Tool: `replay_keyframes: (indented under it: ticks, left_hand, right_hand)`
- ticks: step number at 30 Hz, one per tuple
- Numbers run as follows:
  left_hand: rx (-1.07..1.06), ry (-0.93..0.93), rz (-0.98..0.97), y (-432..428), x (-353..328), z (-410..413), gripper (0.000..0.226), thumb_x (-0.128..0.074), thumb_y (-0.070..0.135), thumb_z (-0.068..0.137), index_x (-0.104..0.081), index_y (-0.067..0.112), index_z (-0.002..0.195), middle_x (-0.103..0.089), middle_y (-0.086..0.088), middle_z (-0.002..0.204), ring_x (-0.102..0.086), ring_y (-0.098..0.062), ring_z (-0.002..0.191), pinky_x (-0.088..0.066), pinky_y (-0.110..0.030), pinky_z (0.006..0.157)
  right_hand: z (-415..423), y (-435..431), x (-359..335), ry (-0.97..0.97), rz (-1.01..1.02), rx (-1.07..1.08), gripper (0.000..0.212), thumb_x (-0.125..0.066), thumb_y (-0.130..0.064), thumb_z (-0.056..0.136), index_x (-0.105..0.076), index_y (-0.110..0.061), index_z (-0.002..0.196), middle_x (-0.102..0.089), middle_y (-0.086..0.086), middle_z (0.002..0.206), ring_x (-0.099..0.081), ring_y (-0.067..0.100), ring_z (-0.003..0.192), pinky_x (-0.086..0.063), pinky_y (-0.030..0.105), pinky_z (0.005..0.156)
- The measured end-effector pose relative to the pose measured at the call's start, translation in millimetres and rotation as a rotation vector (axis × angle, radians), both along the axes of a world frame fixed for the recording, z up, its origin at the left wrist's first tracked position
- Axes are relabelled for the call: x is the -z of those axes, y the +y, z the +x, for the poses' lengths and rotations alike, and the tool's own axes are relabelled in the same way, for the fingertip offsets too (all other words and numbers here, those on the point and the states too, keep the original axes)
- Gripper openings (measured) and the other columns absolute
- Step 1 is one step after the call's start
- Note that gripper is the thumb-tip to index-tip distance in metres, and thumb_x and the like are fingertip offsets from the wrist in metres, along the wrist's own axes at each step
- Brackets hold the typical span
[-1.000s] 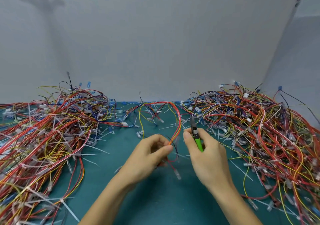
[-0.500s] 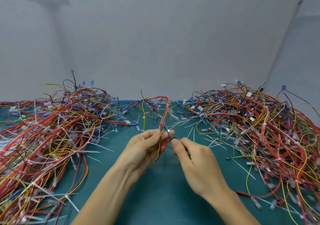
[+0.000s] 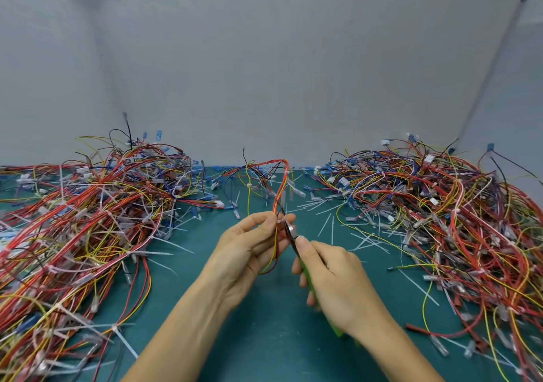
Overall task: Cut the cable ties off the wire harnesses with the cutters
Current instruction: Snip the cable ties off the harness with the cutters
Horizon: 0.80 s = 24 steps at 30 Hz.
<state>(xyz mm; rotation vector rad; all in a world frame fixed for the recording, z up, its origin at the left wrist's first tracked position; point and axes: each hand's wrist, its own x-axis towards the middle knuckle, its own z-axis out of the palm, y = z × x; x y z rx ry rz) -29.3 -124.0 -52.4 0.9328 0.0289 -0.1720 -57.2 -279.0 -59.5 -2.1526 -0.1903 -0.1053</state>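
Note:
My left hand [image 3: 249, 246] pinches a wire harness [image 3: 280, 187] of red, orange and yellow wires that loops up toward the wall and hangs down past the palm. My right hand [image 3: 332, 276] grips green-handled cutters [image 3: 291, 231]. The metal jaws point up and left, with their tip at the wires just beside my left fingertips. Most of the green handle is hidden inside the right palm. Whether a cable tie sits between the jaws is too small to tell.
A big heap of harnesses with white ties [image 3: 82, 229] fills the left of the green mat [image 3: 264, 337]. Another heap [image 3: 458, 223] covers the right. Cut white tie pieces [image 3: 332, 223] lie scattered behind my hands. A grey wall stands at the back.
My right hand has turned the cutters from upright in the fist to jaws pointing at the harness. Both hands came together and nearer, and the harness loop now stands narrower.

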Motion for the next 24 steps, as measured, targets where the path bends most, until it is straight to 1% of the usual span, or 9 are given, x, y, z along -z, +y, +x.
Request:
replay_keyframes:
  ticks: [3,7,11,13,15,18,20,22,24]
  left_hand:
    - [-0.035,0.035,-0.001,-1.0,-2.0,0.1,0.032,-0.067,0.018,0.072,-0.068,0.002,0.099,-0.074,-0.015,0.105,-0.073,-0.018,0.087,-0.059,-0.023,0.07]
    - [-0.071,0.065,-0.015,-1.8,-2.3,0.1,0.026,-0.069,0.016,0.07,-0.071,0.003,0.092,-0.073,-0.019,0.098,-0.073,-0.018,0.078,-0.058,-0.022,0.064]
    - [-0.095,0.054,-0.023,-3.7,-1.7,0.2,0.028,-0.069,0.016,0.071,-0.07,0.002,0.095,-0.073,-0.019,0.1,-0.074,-0.018,0.08,-0.058,-0.022,0.064]
    - [-0.111,0.049,-0.034,-5.1,-1.3,-0.3,0.027,-0.069,0.015,0.071,-0.07,0.002,0.094,-0.074,-0.017,0.097,-0.074,-0.019,0.08,-0.058,-0.023,0.063]
    - [-0.123,0.042,-0.039,-5.9,-1.0,-0.7,0.026,-0.069,0.015,0.071,-0.071,0.002,0.093,-0.075,-0.015,0.094,-0.074,-0.018,0.078,-0.058,-0.023,0.063]
    - [-0.135,0.039,-0.033,-7.0,-0.5,-1.0,0.027,-0.07,0.016,0.07,-0.071,0.002,0.093,-0.075,-0.016,0.096,-0.074,-0.018,0.079,-0.059,-0.023,0.065]
    - [-0.146,0.041,-0.032,-8.2,0.0,-1.5,0.024,-0.07,0.017,0.069,-0.073,0.004,0.089,-0.075,-0.017,0.097,-0.074,-0.017,0.079,-0.058,-0.023,0.065]
    - [-0.15,0.035,-0.024,-9.8,0.3,-2.4,0.016,-0.07,0.017,0.069,-0.077,0.007,0.081,-0.075,-0.017,0.097,-0.074,-0.016,0.077,-0.058,-0.022,0.064]
    - [-0.152,0.027,-0.023,-11.1,0.1,-3.4,0.015,-0.07,0.018,0.069,-0.078,0.008,0.078,-0.075,-0.016,0.096,-0.073,-0.015,0.076,-0.058,-0.021,0.064]
  right_hand:
    - [0.7,-0.2,-0.4,0.041,0.035,-0.016,0.048,-0.036,-0.058,0.096,-0.061,-0.023,0.075,-0.064,-0.002,0.062,-0.063,0.017,0.048,-0.056,0.044,0.059]
    - [1.2,-0.3,-0.1,0.059,0.05,-0.023,0.048,-0.035,-0.059,0.096,-0.062,-0.023,0.077,-0.064,-0.002,0.063,-0.064,0.018,0.048,-0.056,0.041,0.056]
    - [1.3,0.6,0.0,0.041,0.052,-0.022,0.046,-0.035,-0.058,0.096,-0.061,-0.024,0.077,-0.063,-0.002,0.062,-0.063,0.016,0.047,-0.055,0.04,0.056]
    - [1.0,1.4,-0.2,0.022,0.052,-0.016,0.045,-0.036,-0.057,0.096,-0.06,-0.024,0.076,-0.063,-0.002,0.061,-0.062,0.016,0.047,-0.055,0.041,0.057]
    - [0.5,1.8,-0.2,-0.005,0.041,-0.006,0.044,-0.035,-0.057,0.096,-0.059,-0.026,0.076,-0.064,-0.001,0.062,-0.061,0.016,0.05,-0.055,0.042,0.06]
    - [-0.3,1.9,-0.1,-0.037,0.006,0.015,0.047,-0.034,-0.059,0.095,-0.06,-0.026,0.072,-0.064,0.0,0.065,-0.062,0.019,0.059,-0.054,0.043,0.067]
    - [-1.1,2.3,-0.4,-0.04,-0.018,0.021,0.05,-0.033,-0.06,0.094,-0.059,-0.025,0.069,-0.062,-0.006,0.062,-0.062,0.02,0.063,-0.053,0.044,0.07]
    - [-2.0,3.1,-0.7,-0.038,-0.04,0.025,0.05,-0.032,-0.06,0.093,-0.059,-0.025,0.069,-0.06,-0.013,0.061,-0.064,0.02,0.066,-0.053,0.043,0.071]
    - [-2.1,3.3,-0.5,-0.045,-0.04,0.034,0.05,-0.033,-0.059,0.094,-0.059,-0.025,0.069,-0.06,-0.012,0.061,-0.064,0.021,0.067,-0.053,0.042,0.071]
